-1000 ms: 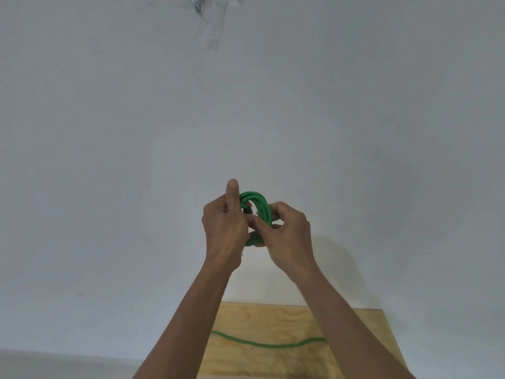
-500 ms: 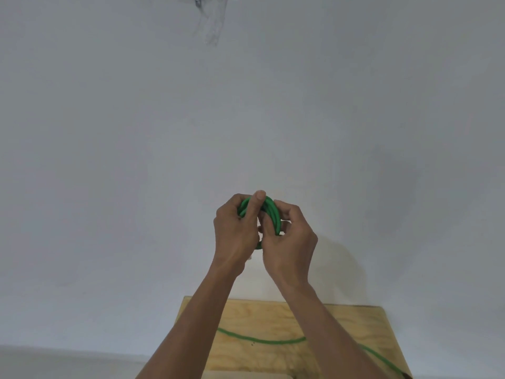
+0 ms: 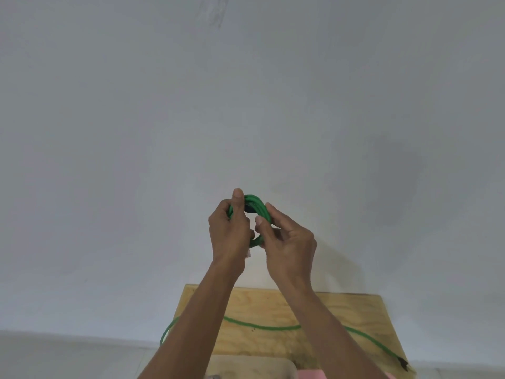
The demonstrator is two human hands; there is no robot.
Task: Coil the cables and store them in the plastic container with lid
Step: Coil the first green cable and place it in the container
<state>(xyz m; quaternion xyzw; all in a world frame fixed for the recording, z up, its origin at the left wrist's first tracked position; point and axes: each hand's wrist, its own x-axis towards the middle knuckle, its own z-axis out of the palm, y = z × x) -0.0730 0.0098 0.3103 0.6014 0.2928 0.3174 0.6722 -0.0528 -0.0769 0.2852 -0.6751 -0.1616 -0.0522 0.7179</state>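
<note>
A green cable coil of several loops is held up in front of the white wall. My left hand grips its left side, thumb up along the loops. My right hand pinches the coil's right side and lower part. A second green cable lies stretched across the wooden table below, one end hanging off the left edge, the other reaching the right front edge. A pale translucent container rim shows at the bottom; its lid is not visible.
A plain white wall fills most of the view. A pink object peeks in at the bottom edge beside the container. The floor lies left of the table.
My left thumb has lifted from over the coil to point up. My right hand has shifted lower on the coil. The view has tilted down, showing more table.
</note>
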